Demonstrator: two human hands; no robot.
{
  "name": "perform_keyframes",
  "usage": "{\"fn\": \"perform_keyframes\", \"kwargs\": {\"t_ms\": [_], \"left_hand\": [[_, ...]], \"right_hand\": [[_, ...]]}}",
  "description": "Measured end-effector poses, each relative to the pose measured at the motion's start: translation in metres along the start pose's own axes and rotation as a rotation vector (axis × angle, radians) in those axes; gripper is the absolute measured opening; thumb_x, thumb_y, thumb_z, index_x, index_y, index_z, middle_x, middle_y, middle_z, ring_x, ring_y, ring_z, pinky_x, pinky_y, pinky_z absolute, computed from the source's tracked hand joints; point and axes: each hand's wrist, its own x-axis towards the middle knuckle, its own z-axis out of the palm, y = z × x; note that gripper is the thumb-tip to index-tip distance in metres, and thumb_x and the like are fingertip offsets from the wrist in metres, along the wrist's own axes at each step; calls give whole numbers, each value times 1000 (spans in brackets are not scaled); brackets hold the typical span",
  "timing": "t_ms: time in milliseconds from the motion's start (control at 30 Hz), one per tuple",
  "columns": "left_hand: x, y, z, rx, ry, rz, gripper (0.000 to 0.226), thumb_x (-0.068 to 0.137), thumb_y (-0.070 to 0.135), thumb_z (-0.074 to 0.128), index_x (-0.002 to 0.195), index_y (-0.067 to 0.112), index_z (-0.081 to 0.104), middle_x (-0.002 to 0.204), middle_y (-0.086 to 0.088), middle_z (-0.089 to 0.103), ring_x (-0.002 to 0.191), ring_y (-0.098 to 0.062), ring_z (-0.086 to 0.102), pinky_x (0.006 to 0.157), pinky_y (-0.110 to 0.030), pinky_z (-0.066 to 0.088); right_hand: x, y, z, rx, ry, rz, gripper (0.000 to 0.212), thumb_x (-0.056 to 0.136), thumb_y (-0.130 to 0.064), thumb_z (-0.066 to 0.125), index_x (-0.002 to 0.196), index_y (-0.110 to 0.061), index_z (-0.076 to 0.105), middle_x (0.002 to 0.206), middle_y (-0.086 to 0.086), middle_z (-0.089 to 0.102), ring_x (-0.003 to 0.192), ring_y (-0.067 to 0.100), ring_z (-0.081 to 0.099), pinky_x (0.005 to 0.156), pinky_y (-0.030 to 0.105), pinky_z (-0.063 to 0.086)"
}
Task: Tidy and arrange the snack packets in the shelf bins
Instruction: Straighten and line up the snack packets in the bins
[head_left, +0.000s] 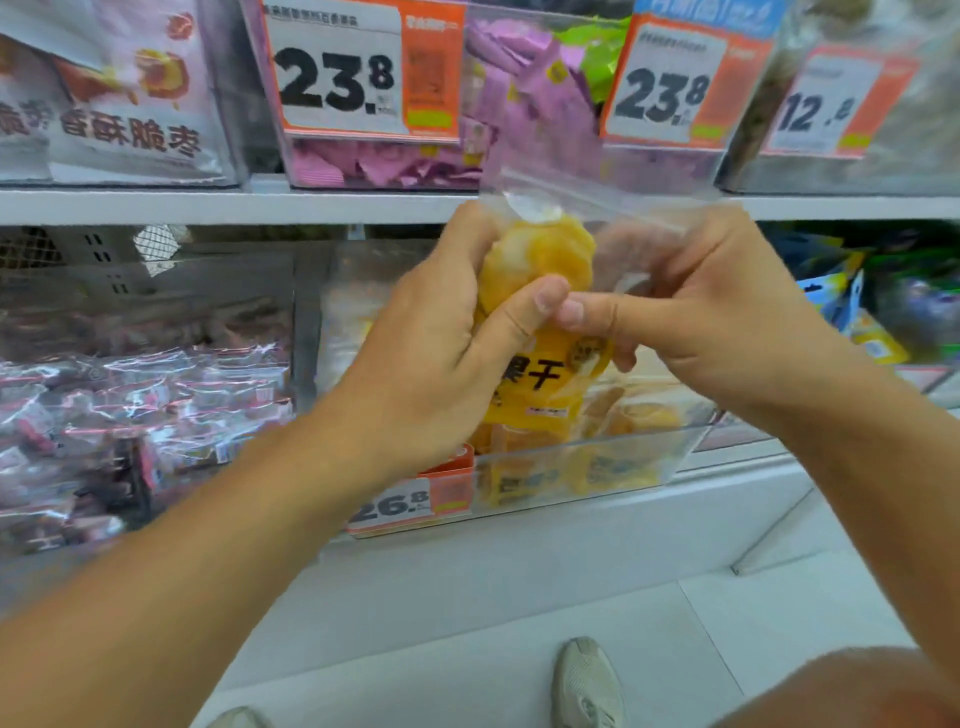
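Observation:
A yellow dried-fruit packet (540, 384) with black characters and a clear top is held upright in front of the shelf. My left hand (431, 353) grips its left side, thumb pressed across the front. My right hand (711, 312) pinches its right side and clear upper part, thumb tip touching my left thumb. Directly below and behind the packet stands a clear bin (587, 457) holding more of the same yellow packets, with a 26.8 price tag (410, 501) on its front.
Left of the clear bin lies a bin of pink-and-dark wrapped snacks (135, 415). The upper shelf (208, 205) carries bins of purple packets (395, 161) with 23.8 tags. Blue and yellow packets (852, 317) sit at right. My shoe (587, 686) stands on the white floor.

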Motion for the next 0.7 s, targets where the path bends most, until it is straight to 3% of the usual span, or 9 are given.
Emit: {"fn": "perform_keyframes", "kwargs": {"t_ms": [100,167,200,267,333,433,600,700], "left_hand": [[2,-20,2,235,-150,-87,50,83,70,55,113,34,38,108,14,53,102,-5,53,84,-26,46],[2,-32,0,523,-286,-106,65,69,79,61,114,36,43,115,14,50,110,-11,50,91,-34,45],[2,-38,1,639,-356,-86,60,68,75,65,109,34,49,114,13,51,108,-16,51,90,-40,47],[1,-41,9,790,-450,-70,40,73,65,72,92,32,59,113,12,51,106,-19,50,85,-43,49],[1,-42,15,826,-468,-104,30,78,61,72,79,31,67,125,13,50,114,-17,47,88,-43,47],[1,-40,19,822,-473,-89,26,82,57,70,82,31,72,142,11,46,129,-17,39,99,-44,42],[1,-32,27,797,-428,-85,47,85,64,52,119,35,65,147,9,41,137,-19,34,107,-45,38],[6,-32,39,761,-409,-67,38,92,54,41,105,29,67,134,10,52,125,-20,45,100,-42,38]], "right_hand": [[-11,12,-24,-20,104,65,14,75,-19,77,88,-14,77,71,3,75,58,14,65,51,28,53],[-18,21,-47,21,215,112,15,74,-21,78,87,-16,79,80,8,77,66,24,71,60,35,58],[-22,25,-58,27,259,119,14,74,-22,78,86,-17,80,81,8,77,67,25,72,62,35,59],[-28,32,-70,37,297,119,12,73,-28,78,84,-27,81,77,-3,77,65,12,70,58,24,56],[-29,37,-74,59,329,115,11,71,-33,78,82,-31,81,74,-9,76,64,6,68,56,18,52],[-29,34,-86,129,409,75,9,74,-29,77,82,-26,80,76,-7,77,69,9,71,63,23,56],[-37,36,-98,-107,150,80,19,70,-18,78,82,-32,81,74,-11,76,63,0,65,61,16,51],[-39,50,-95,-285,-4,217,19,66,-24,80,85,-25,81,79,-5,77,71,5,69,67,25,55]]}}
